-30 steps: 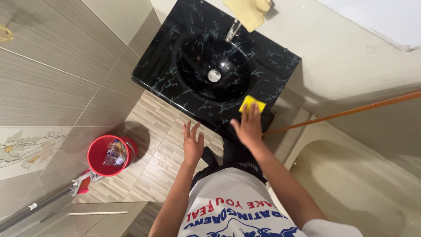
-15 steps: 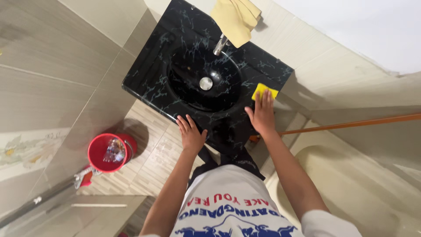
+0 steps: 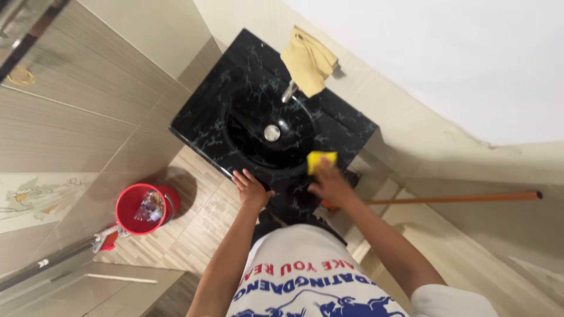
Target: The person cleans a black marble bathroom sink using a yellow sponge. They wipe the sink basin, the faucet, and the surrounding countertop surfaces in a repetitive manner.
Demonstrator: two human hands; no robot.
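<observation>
A black marbled washbasin (image 3: 202,126) with a round bowl and a metal drain (image 3: 272,132) stands against the tiled wall. My right hand (image 3: 330,185) presses a yellow sponge (image 3: 320,158) onto the basin's front right rim, beside the bowl. My left hand (image 3: 251,188) rests flat on the front edge of the basin, fingers spread. A yellow cloth (image 3: 306,60) hangs over the tap (image 3: 288,91) at the back.
A red bucket (image 3: 138,208) with things inside stands on the tiled floor at the left, next to a mop handle (image 3: 50,261). An orange pole (image 3: 452,199) leans at the right, above a pale bathtub (image 3: 470,264).
My right hand has slid the sponge left along the rim, from the right corner back toward the bowl's front. My left hand came down onto the front edge and stays there.
</observation>
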